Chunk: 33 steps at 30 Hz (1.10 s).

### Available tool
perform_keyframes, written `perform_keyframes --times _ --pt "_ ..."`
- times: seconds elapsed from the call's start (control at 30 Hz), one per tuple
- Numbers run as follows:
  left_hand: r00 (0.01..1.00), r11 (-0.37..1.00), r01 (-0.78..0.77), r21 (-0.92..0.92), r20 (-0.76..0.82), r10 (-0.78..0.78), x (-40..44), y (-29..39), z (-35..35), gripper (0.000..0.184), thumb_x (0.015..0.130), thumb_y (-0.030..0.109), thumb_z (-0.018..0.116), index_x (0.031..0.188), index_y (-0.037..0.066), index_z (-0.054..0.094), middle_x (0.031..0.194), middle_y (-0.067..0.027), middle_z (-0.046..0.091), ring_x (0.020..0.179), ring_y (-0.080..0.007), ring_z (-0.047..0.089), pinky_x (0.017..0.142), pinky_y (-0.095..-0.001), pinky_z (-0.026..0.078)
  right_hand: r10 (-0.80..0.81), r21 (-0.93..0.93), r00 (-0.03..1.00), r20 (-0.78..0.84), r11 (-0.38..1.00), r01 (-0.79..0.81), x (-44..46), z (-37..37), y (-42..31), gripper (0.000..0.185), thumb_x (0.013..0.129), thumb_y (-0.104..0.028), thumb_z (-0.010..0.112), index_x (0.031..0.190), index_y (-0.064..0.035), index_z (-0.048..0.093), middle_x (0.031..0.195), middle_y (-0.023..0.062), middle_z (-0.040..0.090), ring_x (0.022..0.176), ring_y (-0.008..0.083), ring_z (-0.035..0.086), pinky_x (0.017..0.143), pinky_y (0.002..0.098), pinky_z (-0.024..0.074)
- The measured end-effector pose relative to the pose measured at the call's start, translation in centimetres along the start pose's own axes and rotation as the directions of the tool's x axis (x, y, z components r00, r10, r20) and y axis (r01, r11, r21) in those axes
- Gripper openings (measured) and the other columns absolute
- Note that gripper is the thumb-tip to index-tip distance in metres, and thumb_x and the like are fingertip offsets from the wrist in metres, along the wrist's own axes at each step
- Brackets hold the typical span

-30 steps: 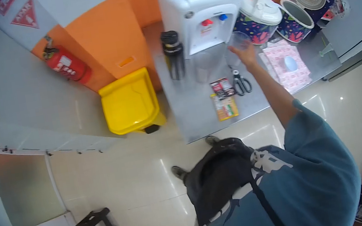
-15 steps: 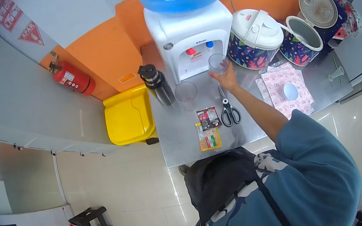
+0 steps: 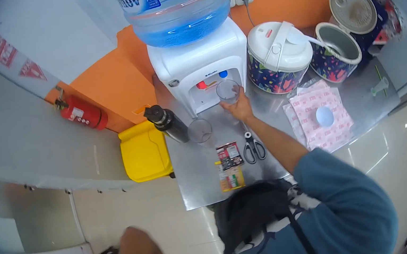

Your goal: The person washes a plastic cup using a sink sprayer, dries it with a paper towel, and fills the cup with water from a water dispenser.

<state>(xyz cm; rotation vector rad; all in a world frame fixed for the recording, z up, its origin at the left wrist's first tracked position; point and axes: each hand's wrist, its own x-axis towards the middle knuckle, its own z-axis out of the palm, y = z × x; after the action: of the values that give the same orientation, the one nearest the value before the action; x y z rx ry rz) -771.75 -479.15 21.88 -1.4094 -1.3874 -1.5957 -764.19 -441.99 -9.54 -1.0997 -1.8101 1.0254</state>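
Note:
My right hand (image 3: pixel 237 108) is closed around a clear cup (image 3: pixel 227 91) below the blue tap (image 3: pixel 223 74) of a white water dispenser (image 3: pixel 199 52). A second clear cup (image 3: pixel 200 131) stands on the metal table (image 3: pixel 197 187), beside a dark flask (image 3: pixel 166 124). Nearer my body lie black-handled scissors (image 3: pixel 254 151), a dark red packet (image 3: pixel 229 155) and a yellow packet (image 3: pixel 231 177). Of my left side, only a bent bare arm shows at the lower left; the hand is out of view.
Right of the dispenser stand a lidded floral rice cooker (image 3: pixel 278 60) and an open floral one (image 3: pixel 334 54). A pale bowl (image 3: pixel 325 116) sits on pink printed paper (image 3: pixel 312 100). Left of the table are a yellow bin (image 3: pixel 146 152) and a fire extinguisher (image 3: pixel 84 113).
The camera view has shifted, so the dispenser and table sit lower and further left. My right hand still holds the cup, now beneath the blue tap. My left arm has risen into view.

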Motion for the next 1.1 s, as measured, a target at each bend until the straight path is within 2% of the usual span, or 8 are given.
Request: perform_keyframes --times 0.13,0.2,0.43,0.53,0.63,0.73,0.93,1.1 --pt "0.899 0.928 0.314 0.203 0.251 -0.359 -5.0 -4.7 11.2 0.043 0.084 0.016 0.048 0.122 -0.004 0.044 0.122 -0.0251 0.045 0.114 -0.0401 0.041 0.097 -0.0466 0.033 0.016 -0.008 1.0 0.012 1.0 -0.016 -0.2 0.1 0.2 0.087 0.06 -0.03 0.084 0.126 0.0027 0.037 0.12 0.028 0.053 0.112 0.04 0.053 0.094 0.0412 0.0439" --pt "0.82 0.905 0.312 0.288 0.4 -0.41 -7.2 -7.4 17.2 0.043 0.084 0.015 0.049 0.122 -0.005 0.044 0.122 -0.0257 0.044 0.115 -0.0407 0.041 0.097 -0.0465 0.032 0.018 0.037 1.0 0.003 0.999 -0.018 0.1 0.1 -0.2 0.084 0.063 -0.028 0.082 0.127 0.0028 0.037 0.119 0.0284 0.054 0.111 0.0408 0.054 0.093 0.0419 0.0442" --pt "0.638 0.968 -0.015 0.249 0.748 -0.183 -13.1 -12.3 31.7 0.069 0.077 0.008 0.048 0.14 -0.007 0.025 0.147 -0.0252 0.023 0.136 -0.0396 0.025 0.111 -0.0443 0.025 0.066 0.13 0.997 0.048 0.989 -0.072 0.7 0.1 0.2 0.068 0.072 -0.017 0.071 0.127 0.0028 0.037 0.116 0.0303 0.054 0.108 0.0447 0.053 0.09 0.0455 0.0443" --pt "0.629 0.962 -0.068 0.264 0.76 -0.164 -13.8 -13.2 31.2 0.067 0.076 0.004 0.048 0.139 -0.006 0.027 0.147 -0.0253 0.025 0.136 -0.0399 0.025 0.111 -0.0443 0.026 0.027 0.038 0.999 -0.029 0.999 -0.026 0.4 0.4 0.5 0.067 0.072 -0.016 0.072 0.127 0.003 0.038 0.117 0.0313 0.053 0.108 0.0451 0.052 0.089 0.0464 0.0445" --pt "0.605 0.979 0.06 0.193 0.773 -0.189 -13.9 -13.1 31.1 0.062 0.074 -0.001 0.047 0.135 -0.003 0.033 0.147 -0.0223 0.027 0.136 -0.0384 0.027 0.109 -0.0434 0.029 0.045 0.014 0.998 0.041 0.999 -0.046 0.9 0.3 0.9 0.059 0.082 -0.021 0.062 0.128 0.0038 0.034 0.116 0.0314 0.053 0.108 0.0457 0.052 0.089 0.0473 0.0434" --pt "0.572 0.965 0.23 0.128 0.784 -0.24 -14.5 -14.2 30.5 0.059 0.072 -0.008 0.043 0.13 -0.001 0.037 0.147 -0.0188 0.029 0.135 -0.0366 0.029 0.107 -0.0416 0.033 0.022 -0.019 1.0 -0.02 1.0 -0.022 1.1 0.5 0.6 0.082 0.066 -0.027 0.08 0.128 0.0032 0.036 0.116 0.0303 0.054 0.107 0.0437 0.053 0.088 0.0457 0.0456" --pt "0.541 0.947 0.308 0.085 0.804 -0.248 -15.7 -15.5 30.0 0.061 0.07 -0.015 0.038 0.129 -0.001 0.037 0.145 -0.0174 0.032 0.134 -0.0354 0.032 0.104 -0.0388 0.036 0.083 -0.062 0.996 0.028 0.995 -0.081 1.0 0.2 -0.4 0.089 0.063 -0.032 0.083 0.128 0.0043 0.035 0.121 0.0303 0.051 0.11 0.0429 0.052 0.09 0.0448 0.0454" --pt "0.653 0.988 0.15 0.029 0.748 -0.121 -17.5 -16.8 30.5 0.057 0.075 -0.011 0.046 0.129 0.001 0.034 0.141 -0.018 0.035 0.132 -0.0361 0.033 0.109 -0.049 0.028 0.055 -0.043 0.998 0.028 0.998 -0.054 1.1 0.4 0.3 0.088 0.064 -0.031 0.082 0.129 0.0036 0.033 0.121 0.0305 0.051 0.11 0.0437 0.052 0.09 0.0458 0.045"
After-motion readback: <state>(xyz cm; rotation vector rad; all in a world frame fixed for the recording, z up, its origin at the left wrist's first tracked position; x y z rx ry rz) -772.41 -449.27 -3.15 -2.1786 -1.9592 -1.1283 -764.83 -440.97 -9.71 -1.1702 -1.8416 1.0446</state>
